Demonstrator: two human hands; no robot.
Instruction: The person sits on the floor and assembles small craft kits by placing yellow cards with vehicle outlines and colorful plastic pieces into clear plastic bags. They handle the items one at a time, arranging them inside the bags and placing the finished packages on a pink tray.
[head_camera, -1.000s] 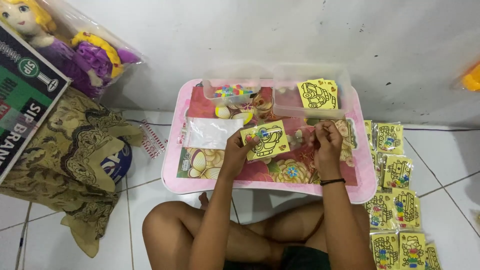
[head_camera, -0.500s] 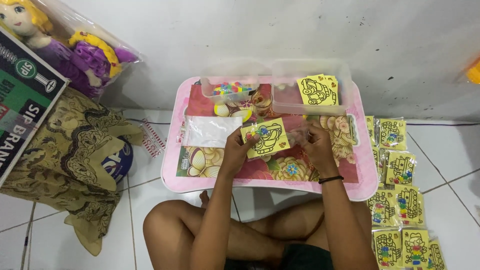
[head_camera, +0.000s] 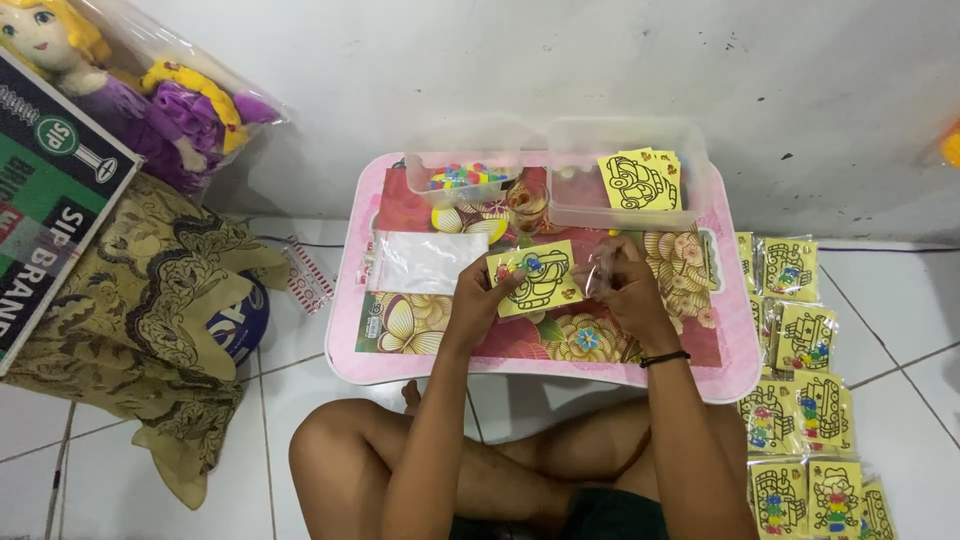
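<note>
So this looks like the bagging step: the person is sitting cross-legged at a low pink table (head_camera: 400, 365), and the left hand (head_camera: 478, 297) is pinching a yellow card (head_camera: 537, 279) by its left edge, thumb on top, holding it flat just above the tabletop. The card is already carrying a few little colour bits at its top. The right hand (head_camera: 632, 292) is curling around a clear sleeve (head_camera: 600, 272) just beside the card's right edge, fingers bunched on it. I can't tell if the mouth of the sleeve is actually open yet, since it's see-through and small in the shot. My read is that the card is waiting to go in and isn't inside yet. What that calls for is getting the sleeve mouth spread and lined up with the card's edge, and keeping the card level so the loose bits aren't sliding off. A pile of spare bags (head_camera: 425, 262) is lying flat on the table left of the card. At the back, a tub (head_camera: 465, 178) is holding coloured bits, and a second tub (head_camera: 690, 150) next to it is holding more yellow cards. Finished packs (head_camera: 800, 340) are lying in rows on the floor to the right.
</note>
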